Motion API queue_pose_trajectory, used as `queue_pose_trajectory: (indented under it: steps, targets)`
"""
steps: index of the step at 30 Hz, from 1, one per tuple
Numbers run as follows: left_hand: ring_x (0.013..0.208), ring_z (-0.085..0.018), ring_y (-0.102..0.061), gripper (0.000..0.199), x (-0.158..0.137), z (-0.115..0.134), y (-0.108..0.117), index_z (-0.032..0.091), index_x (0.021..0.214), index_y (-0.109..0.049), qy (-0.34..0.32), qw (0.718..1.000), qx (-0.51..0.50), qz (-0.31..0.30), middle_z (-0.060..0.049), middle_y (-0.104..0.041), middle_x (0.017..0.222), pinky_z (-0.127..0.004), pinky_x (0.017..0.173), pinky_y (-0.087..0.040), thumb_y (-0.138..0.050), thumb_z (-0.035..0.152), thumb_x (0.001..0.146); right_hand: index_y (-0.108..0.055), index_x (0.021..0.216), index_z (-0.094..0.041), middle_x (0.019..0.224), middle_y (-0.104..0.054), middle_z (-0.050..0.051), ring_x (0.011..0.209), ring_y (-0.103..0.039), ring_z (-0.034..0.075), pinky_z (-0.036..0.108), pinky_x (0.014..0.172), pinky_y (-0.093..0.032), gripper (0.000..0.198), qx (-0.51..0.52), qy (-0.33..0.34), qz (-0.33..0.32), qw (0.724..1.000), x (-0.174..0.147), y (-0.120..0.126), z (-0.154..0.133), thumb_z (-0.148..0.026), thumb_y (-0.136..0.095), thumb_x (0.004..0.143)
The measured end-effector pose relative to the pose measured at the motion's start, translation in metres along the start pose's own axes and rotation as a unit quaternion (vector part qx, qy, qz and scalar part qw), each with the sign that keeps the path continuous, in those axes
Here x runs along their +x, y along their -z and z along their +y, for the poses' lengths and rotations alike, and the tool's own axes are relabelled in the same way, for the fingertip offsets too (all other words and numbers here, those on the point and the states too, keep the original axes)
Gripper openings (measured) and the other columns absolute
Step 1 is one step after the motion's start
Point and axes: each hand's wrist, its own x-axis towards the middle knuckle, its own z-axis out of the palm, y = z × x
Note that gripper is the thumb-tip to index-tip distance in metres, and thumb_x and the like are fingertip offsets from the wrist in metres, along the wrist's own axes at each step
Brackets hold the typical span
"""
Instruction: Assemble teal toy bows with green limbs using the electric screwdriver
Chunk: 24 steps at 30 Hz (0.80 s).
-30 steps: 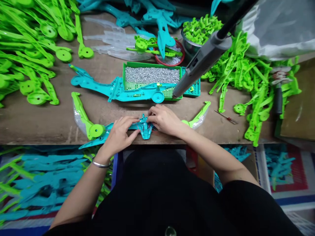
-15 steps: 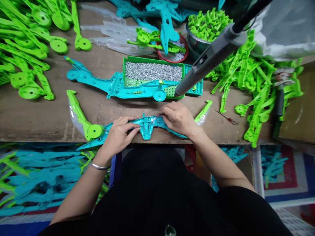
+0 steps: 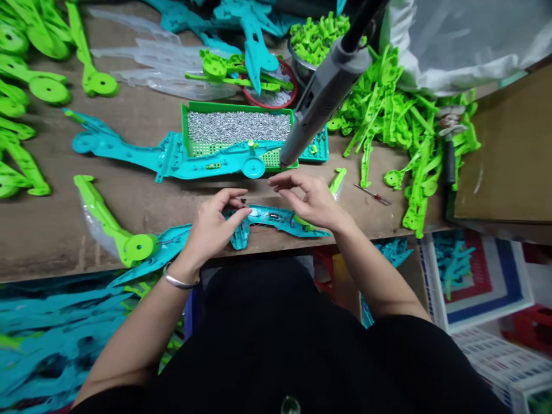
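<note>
Near the table's front edge lies a blue plastic shell half (image 3: 297,227) with thin wires and small parts in its hollow. My left hand (image 3: 215,227) is at the shell's middle, thumb and forefinger curled about a small dark part (image 3: 244,201) with the thumb close to the shell. My right hand (image 3: 308,198) hovers over the shell's right side, fingers apart and nothing visible in them. A green arm with a round hub (image 3: 140,247) is joined at the shell's left end. Another green arm (image 3: 337,183) shows behind my right hand.
Beyond the shell, a longer blue piece (image 3: 146,152) leans on a green tray (image 3: 186,123) of screws. A grey power screwdriver (image 3: 317,95) hangs over the tray's right end. Green parts (image 3: 388,109) are heaped at right, near a small screwdriver (image 3: 374,195) and a cardboard box (image 3: 504,155).
My right hand has let go of the wires and lifted, its fingers spreading. My left hand has raised its fingers around the small dark part. The view has swung to the right.
</note>
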Motion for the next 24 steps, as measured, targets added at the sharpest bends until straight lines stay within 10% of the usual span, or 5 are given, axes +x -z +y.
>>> queue_pose_trajectory:
  steps: [4,24]
  targets:
    - [0.073,-0.014,-0.062,0.037,-0.002,-0.004,0.002,0.019,0.114,-0.067,0.032,0.999,-0.008,0.017,-0.001,-0.067,0.083,-0.027,0.065,-0.048,-0.070,0.036,0.080,-0.072,0.097,-0.018,0.094,-0.076,0.003,0.085,-0.069,0.016,0.030,0.078,-0.052,0.021,-0.022,-0.078,0.036,0.996,-0.017,0.005,0.006,-0.014,-0.052,0.088]
    - [0.069,-0.013,-0.060,0.022,-0.003,-0.007,0.002,0.019,0.097,-0.064,0.051,0.996,0.030,0.062,-0.001,-0.067,0.082,-0.026,0.065,-0.051,-0.067,0.034,0.080,-0.069,0.087,-0.014,0.087,-0.070,0.008,0.084,-0.065,0.019,0.030,0.077,-0.049,0.015,-0.093,-0.031,-0.002,0.995,-0.021,-0.043,0.001,-0.013,-0.054,0.087]
